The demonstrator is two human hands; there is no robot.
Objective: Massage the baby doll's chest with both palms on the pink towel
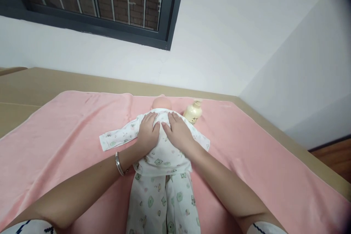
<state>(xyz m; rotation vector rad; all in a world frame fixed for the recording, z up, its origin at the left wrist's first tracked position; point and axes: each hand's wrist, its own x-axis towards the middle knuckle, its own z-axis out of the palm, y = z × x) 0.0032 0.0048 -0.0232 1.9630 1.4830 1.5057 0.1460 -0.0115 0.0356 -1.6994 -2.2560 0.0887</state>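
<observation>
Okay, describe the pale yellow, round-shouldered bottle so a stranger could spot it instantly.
Find the pink blanket, then the bald doll in white printed clothes on it. The bottle is right of its head, pale yellow with dark markings, the only container there.

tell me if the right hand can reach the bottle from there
Probably yes: the right hand rests on the patterned top, close to the bottle, and nothing upright appears to stand between them.
</observation>
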